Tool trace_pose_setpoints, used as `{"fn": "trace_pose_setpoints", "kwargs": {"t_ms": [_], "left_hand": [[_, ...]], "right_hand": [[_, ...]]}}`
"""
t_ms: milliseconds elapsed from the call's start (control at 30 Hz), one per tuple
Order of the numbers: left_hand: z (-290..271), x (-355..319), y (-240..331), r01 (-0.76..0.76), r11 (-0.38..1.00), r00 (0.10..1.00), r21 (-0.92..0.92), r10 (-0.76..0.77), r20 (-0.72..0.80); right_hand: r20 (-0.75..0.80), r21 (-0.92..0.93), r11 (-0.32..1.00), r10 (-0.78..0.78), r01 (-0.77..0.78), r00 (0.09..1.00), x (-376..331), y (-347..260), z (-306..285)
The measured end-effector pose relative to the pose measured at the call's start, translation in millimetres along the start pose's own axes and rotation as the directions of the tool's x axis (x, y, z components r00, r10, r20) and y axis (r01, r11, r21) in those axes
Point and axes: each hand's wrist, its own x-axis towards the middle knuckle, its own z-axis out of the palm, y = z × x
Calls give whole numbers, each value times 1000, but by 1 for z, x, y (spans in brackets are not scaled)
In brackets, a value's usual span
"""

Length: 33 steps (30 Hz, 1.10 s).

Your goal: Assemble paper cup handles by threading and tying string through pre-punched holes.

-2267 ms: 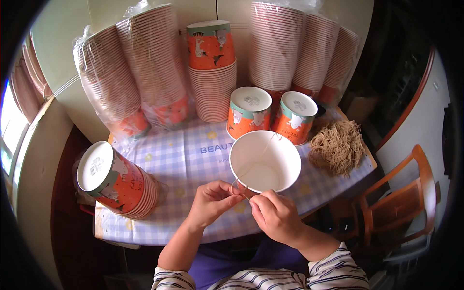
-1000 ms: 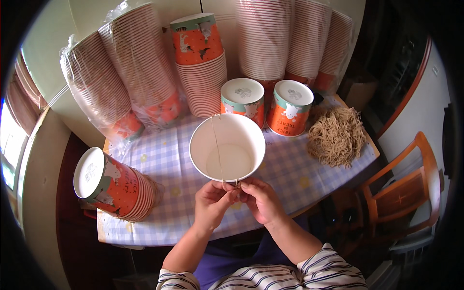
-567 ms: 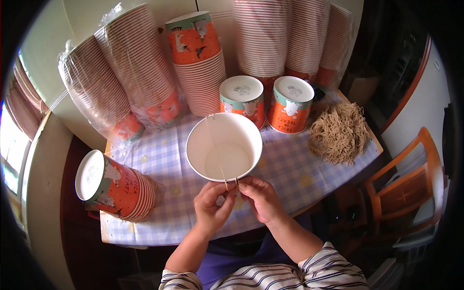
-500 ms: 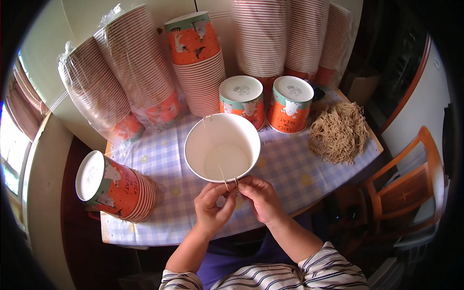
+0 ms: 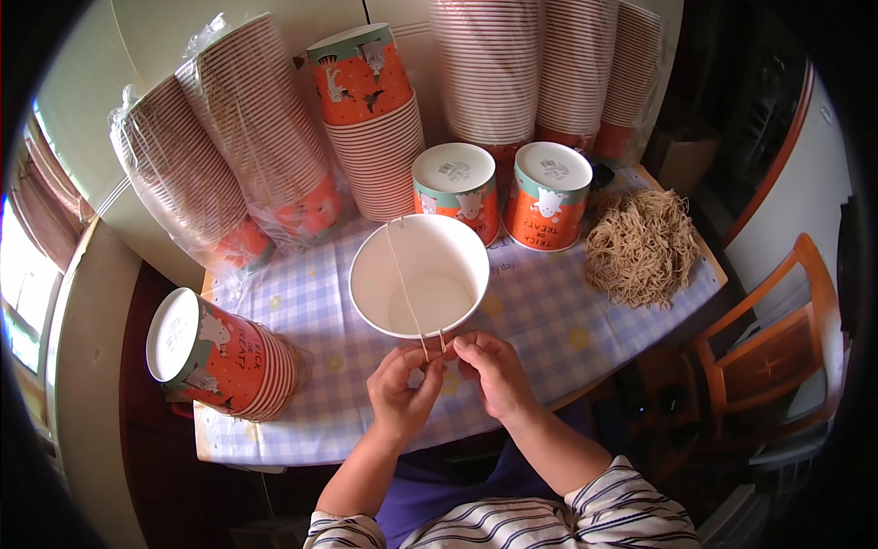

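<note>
A white-lined paper bucket (image 5: 454, 261) stands mouth up at the middle of the table's near side. A thin tan cord (image 5: 403, 274) crosses its mouth from the far rim to the near rim, where cord ends come out at the front. There my left hand (image 5: 402, 386) pinches a cord end between thumb and fingers. Close beside it, my right hand (image 5: 497, 380) is pinched at the cord on the near side of the rim. The fingertips partly hide the cord, so whether a knot is there cannot be made out.
Two upturned orange-and-green buckets (image 5: 549, 210) stand behind, near a tan cord heap (image 5: 643, 247). A nested bucket stack (image 5: 247, 361) lies tilted at the left edge. Tall stacks (image 5: 261, 119), some plastic-wrapped, line the back of the checked tablecloth (image 5: 311, 403). A wooden chair (image 5: 764, 357) is at right.
The cord inside the bucket now stretches nearly straight across the mouth, where it hung slack before. Both hands have stayed almost in place at the near rim.
</note>
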Motion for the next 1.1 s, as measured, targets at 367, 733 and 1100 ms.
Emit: {"fn": "trace_pose_setpoints", "kwargs": {"t_ms": [367, 733, 1100], "left_hand": [[-4, -5, 1, 317, 847, 946, -427, -314, 78], [-4, -2, -6, 275, 825, 960, -494, -264, 93], [4, 2, -8, 219, 947, 976, -234, -208, 68]], "right_hand": [[92, 74, 996, 52, -59, 994, 8, 3, -3], [66, 17, 999, -37, 36, 997, 6, 3, -5], [43, -107, 976, -185, 188, 982, 7, 8, -7]]}}
